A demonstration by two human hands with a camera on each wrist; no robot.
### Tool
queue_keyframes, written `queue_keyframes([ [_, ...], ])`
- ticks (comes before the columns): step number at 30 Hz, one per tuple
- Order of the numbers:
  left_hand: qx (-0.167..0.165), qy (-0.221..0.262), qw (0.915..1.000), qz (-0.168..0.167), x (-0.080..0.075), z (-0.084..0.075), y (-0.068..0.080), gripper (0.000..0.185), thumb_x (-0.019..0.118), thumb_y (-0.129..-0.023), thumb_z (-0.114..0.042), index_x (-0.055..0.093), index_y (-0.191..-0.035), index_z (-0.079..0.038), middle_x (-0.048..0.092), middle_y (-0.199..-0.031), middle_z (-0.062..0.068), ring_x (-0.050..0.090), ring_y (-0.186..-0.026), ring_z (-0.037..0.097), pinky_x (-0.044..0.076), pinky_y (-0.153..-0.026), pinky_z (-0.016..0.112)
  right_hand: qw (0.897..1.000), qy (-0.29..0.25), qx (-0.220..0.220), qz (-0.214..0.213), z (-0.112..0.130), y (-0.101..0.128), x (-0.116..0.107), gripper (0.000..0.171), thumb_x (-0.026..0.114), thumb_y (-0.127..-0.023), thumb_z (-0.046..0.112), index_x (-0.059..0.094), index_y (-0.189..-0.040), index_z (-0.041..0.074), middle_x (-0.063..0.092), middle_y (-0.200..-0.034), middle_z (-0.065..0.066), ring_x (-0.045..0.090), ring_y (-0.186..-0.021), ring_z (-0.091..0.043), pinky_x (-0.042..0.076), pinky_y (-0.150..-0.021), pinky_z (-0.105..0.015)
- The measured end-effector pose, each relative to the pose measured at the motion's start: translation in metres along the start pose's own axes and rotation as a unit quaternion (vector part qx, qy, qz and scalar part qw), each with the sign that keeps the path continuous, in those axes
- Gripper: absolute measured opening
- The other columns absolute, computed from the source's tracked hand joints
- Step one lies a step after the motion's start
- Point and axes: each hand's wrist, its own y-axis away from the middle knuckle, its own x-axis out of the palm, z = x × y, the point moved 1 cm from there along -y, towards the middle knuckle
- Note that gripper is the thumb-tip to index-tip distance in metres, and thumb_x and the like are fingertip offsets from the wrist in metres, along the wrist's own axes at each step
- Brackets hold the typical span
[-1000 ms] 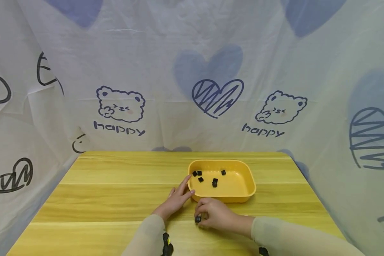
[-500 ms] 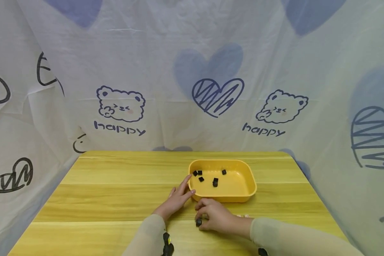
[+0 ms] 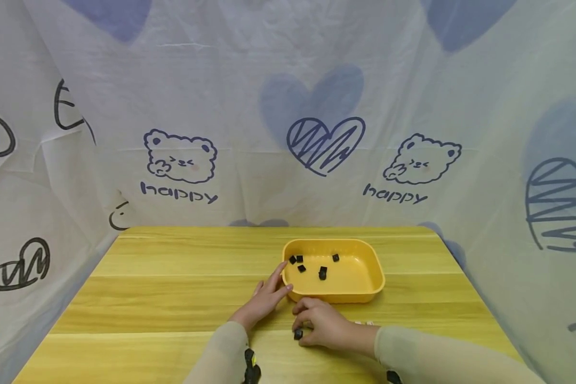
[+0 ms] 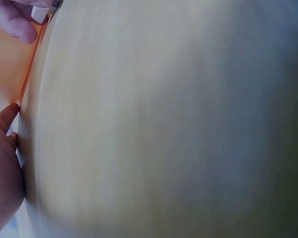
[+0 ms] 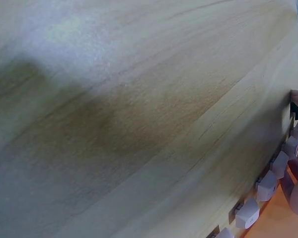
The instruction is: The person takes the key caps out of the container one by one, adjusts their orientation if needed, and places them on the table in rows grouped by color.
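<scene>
My right hand [image 3: 325, 322] is close over the table just in front of a yellow tray [image 3: 380, 285], pinching a small black block [image 3: 298, 334] between thumb and fingers. In the right wrist view, only part of that hand [image 5: 297, 191] appears at the right edge, near a row of white keycaps [image 5: 268, 186]. Extended fingers of my left hand [image 3: 263, 304] touch the left side of the tray. Several small black blocks [image 3: 302, 269] lie loose inside it. In the left wrist view, a white keycap [image 4: 39, 15] shows beside the right hand's fingers.
The yellow wood-grain table [image 3: 173, 298] stretches out on both sides of the tray. A white cloth [image 3: 249, 176] printed with hearts and bears hangs behind it. White keycaps [image 3: 369, 323] peek out behind the right wrist.
Over the past second, my right hand, with the black block, has moved slightly toward the front edge, and the white keycaps behind its wrist have come into view. The left hand stays put.
</scene>
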Motion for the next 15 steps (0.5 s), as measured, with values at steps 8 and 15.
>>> queue_keyframes([
  [8,-0.007,0.002,1.0000,-0.003,-0.0008,-0.0024,0.0005,0.065,0.046,-0.104,-0.035,0.012,-0.158,-0.023,0.035,-0.153,0.019,0.024,-0.144,0.033,-0.007,-0.112,0.059,1.000,-0.002,0.005,0.006,0.0020,-0.0001,-0.0022,0.021,0.083,-0.079,0.027,0.076,-0.098,0.024,0.057,-0.121,0.004,0.051,-0.113,-0.013,0.042,-0.099,-0.036],
  [15,-0.011,-0.002,0.9999,-0.001,-0.0005,-0.0024,0.0007,0.066,0.046,-0.104,-0.037,0.011,-0.158,-0.025,0.034,-0.153,0.018,0.023,-0.144,0.033,-0.008,-0.113,0.058,1.000,-0.015,0.004,-0.003,0.0025,0.0052,-0.0070,0.023,0.084,-0.078,0.029,0.075,-0.099,0.024,0.056,-0.120,0.006,0.051,-0.111,-0.012,0.044,-0.097,-0.035],
])
